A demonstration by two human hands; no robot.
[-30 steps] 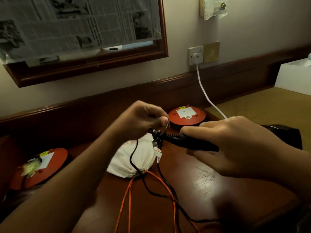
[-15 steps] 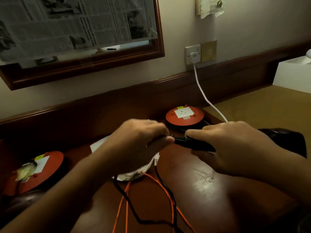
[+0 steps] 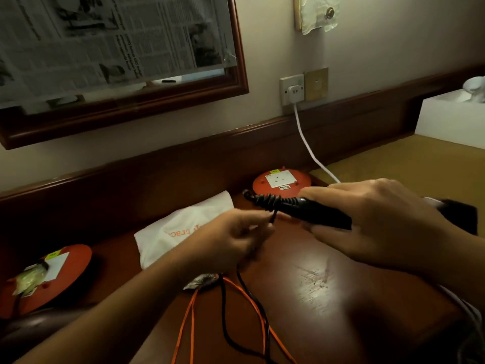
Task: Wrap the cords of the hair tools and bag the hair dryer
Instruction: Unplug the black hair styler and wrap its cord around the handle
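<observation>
My right hand (image 3: 378,222) grips the black handle of a hair tool (image 3: 309,210) held level above the wooden desk (image 3: 328,298). The handle's ribbed end points left with a turn of black cord (image 3: 244,287) around it. My left hand (image 3: 233,240) pinches that cord just below the handle's end; the rest of the cord trails down across the desk toward me. A white drawstring bag (image 3: 181,229) with orange lettering and orange strings (image 3: 189,319) lies flat behind my left hand.
Two orange round socket reels sit on the desk, one at the back (image 3: 282,183) and one at the far left (image 3: 44,274). A white cable (image 3: 307,145) runs from a wall socket (image 3: 292,91) down behind my right hand. A white box (image 3: 451,119) stands at the right.
My left hand has carried the cord over the handle's end and down below it, adding a turn. The white bag, earlier bunched under my left hand, now shows flat behind it.
</observation>
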